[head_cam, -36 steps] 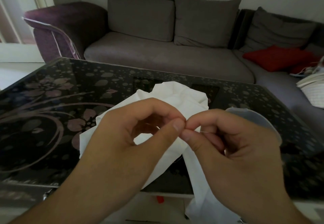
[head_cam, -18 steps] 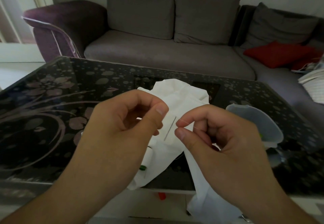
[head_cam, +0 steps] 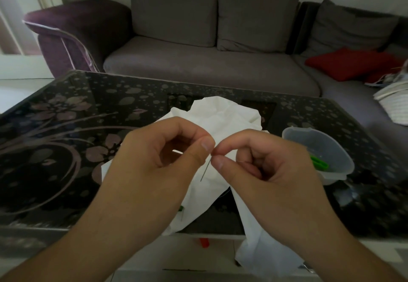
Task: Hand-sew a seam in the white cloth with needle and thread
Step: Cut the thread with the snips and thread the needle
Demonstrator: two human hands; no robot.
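Since half a second ago both hands have closed in again: the gap seen then between the thumbs is gone, and the needle (head_cam: 204, 170) now hangs from the point where the fingertips meet, slanting down toward 7 o'clock. Left hand (head_cam: 159, 156) has thumb and forefinger curled into a narrow pinch at the needle's upper end; right hand (head_cam: 260, 162) pinches just beside it, probably on the thread, which is too fine to make out. White cloth (head_cam: 227, 118) lies crumpled on the dark floral table (head_cam: 66, 127) behind the hands, toward 12 o'clock, one tail spilling over the near edge at 5 o'clock. At 3 o'clock sits a clear plastic tub (head_cam: 320, 147) with something green inside.

The step looks like threading or knotting. Risks, as I judge them: the thread slips out of the eye if the right pinch loosens, or the loosely held needle drops into the folds of cloth and is lost
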